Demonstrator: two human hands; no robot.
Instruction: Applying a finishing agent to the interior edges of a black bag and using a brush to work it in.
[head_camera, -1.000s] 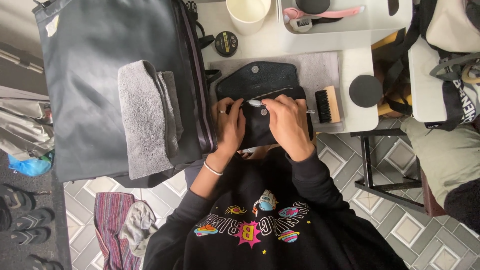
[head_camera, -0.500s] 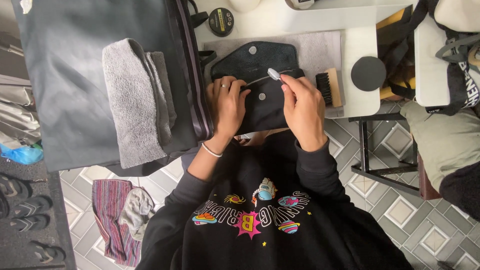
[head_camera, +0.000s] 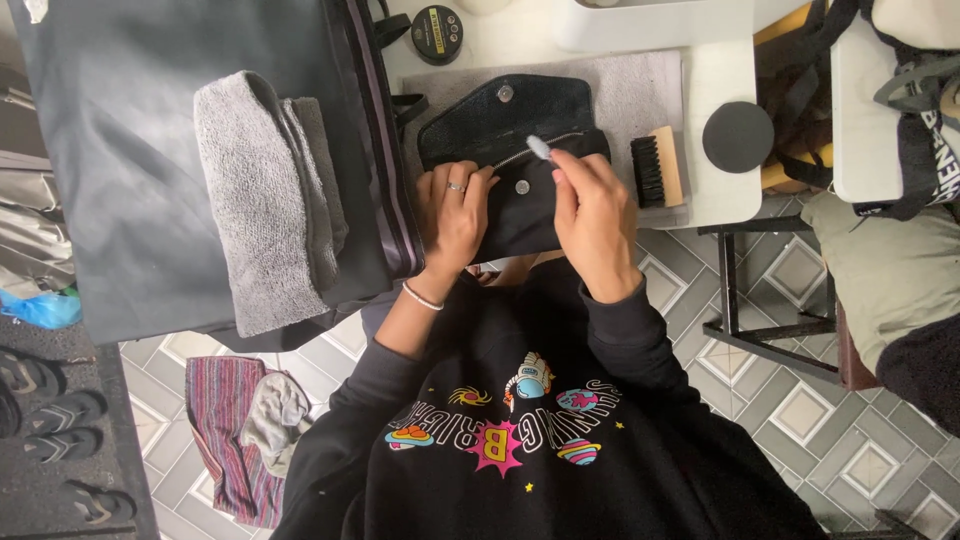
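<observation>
A black leather clutch with a snap flap and a silver zipper lies open on a grey cloth on the white table. My left hand, with a ring and a thin bracelet, presses on the clutch's front just below the zipper. My right hand pinches a small white-tipped swab, and the tip rests on the zipper line. The lower part of the clutch hangs over the table edge towards my chest.
A wooden-backed black brush lies right of the clutch, with a round black lid beyond it. A small polish tin sits at the back. At left, a large dark bag carries a folded grey towel. Below are tiled floor, sandals and a striped cloth.
My right hand has brought the swab tip up from the clutch's front to the zipper. My left hand keeps its hold. The view has shifted a little.
</observation>
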